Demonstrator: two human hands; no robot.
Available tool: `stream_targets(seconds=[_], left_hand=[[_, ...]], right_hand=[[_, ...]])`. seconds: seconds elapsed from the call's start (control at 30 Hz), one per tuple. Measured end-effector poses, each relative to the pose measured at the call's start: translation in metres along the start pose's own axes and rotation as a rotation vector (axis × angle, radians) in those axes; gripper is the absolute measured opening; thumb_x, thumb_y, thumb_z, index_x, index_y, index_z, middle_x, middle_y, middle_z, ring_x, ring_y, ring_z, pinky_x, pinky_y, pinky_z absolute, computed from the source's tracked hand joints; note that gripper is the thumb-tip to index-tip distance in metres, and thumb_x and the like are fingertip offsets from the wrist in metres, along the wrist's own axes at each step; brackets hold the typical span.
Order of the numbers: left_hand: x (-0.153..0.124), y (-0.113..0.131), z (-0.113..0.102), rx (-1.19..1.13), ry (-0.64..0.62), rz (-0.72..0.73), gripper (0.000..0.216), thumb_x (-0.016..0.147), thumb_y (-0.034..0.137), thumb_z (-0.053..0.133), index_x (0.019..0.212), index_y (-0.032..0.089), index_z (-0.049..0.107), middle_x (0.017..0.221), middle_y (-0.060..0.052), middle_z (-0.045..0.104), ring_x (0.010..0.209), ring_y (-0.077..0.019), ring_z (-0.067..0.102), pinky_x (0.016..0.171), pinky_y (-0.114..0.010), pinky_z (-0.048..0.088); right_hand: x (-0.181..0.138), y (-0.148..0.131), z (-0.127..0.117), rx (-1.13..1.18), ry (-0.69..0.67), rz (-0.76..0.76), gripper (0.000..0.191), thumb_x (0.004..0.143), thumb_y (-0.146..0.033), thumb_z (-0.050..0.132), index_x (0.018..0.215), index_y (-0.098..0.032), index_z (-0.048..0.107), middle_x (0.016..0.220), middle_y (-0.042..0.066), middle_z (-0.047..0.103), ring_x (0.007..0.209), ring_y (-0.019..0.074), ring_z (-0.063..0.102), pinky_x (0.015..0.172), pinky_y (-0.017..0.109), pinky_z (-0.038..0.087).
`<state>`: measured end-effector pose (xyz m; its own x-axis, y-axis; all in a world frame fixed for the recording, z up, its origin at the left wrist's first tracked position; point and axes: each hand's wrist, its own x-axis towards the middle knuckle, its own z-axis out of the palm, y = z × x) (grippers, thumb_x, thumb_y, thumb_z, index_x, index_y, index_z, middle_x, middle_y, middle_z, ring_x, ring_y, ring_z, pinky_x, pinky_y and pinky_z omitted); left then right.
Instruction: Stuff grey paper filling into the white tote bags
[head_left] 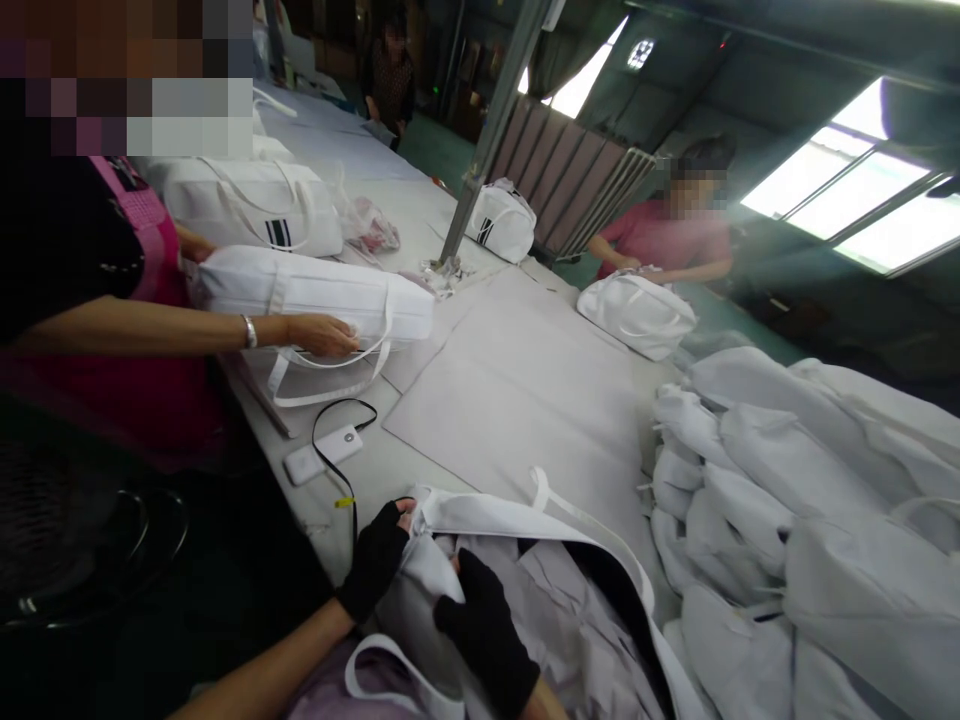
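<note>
Your left hand (pixel 375 560) and right hand (pixel 484 625), both in black fingerless gloves, are clenched on the rim of the open white bag (pixel 525 560) lying at the near edge of the tabletop (pixel 517 400). Grey stuffing paper (pixel 555 610) sits just beyond your right fingers, inside the mouth. You look to be mid-stuffing; next, keep the left grip firm and press the paper deeper. A phone (pixel 324 452) lies beyond your left fingers.

The open white bag (pixel 525 580) runs off the bottom edge, its inside stuffed with grey paper. The right hand (pixel 487 630) is cut off at the wrist. The pile of dust bags (pixel 810 500) on the counter's right side leaves the frame.
</note>
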<state>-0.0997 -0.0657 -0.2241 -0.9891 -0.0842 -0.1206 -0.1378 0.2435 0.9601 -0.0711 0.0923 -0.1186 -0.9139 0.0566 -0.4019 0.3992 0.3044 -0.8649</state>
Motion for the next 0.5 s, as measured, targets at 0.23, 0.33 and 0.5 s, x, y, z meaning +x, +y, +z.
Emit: stream_targets(seconds=[0.23, 0.33, 0.5], left_hand=[[0.021, 0.042, -0.021, -0.098, -0.311, 0.254, 0.029, 0.094, 0.036, 0.042, 0.103, 0.02, 0.065, 0.102, -0.004, 0.068, 0.097, -0.0173, 0.062, 0.088, -0.029, 0.047], [0.041, 0.057, -0.014, -0.085, -0.506, 0.387, 0.031, 0.093, 0.034, 0.042, 0.1, 0.02, 0.068, 0.097, -0.006, 0.069, 0.092, -0.0188, 0.063, 0.085, -0.03, 0.047], [0.06, 0.064, 0.013, -0.053, -0.481, 0.355, 0.036, 0.093, 0.036, 0.039, 0.091, 0.014, 0.068, 0.08, -0.006, 0.067, 0.074, -0.0195, 0.061, 0.074, -0.033, 0.046]], right_hand=[[0.025, 0.0, -0.015, -0.007, -0.14, -0.187, 0.036, 0.065, -0.022, 0.057, 0.101, -0.018, 0.063, 0.099, 0.004, 0.065, 0.093, 0.0245, 0.056, 0.084, 0.034, 0.042], [0.029, 0.009, -0.018, -0.016, -0.198, -0.208, 0.055, 0.067, -0.016, 0.057, 0.121, -0.021, 0.058, 0.124, 0.004, 0.058, 0.117, 0.025, 0.049, 0.102, 0.035, 0.035], [0.031, 0.039, -0.014, 0.042, -0.104, -0.261, 0.065, 0.071, -0.021, 0.063, 0.133, -0.019, 0.045, 0.143, 0.009, 0.041, 0.133, 0.025, 0.035, 0.112, 0.038, 0.026]])
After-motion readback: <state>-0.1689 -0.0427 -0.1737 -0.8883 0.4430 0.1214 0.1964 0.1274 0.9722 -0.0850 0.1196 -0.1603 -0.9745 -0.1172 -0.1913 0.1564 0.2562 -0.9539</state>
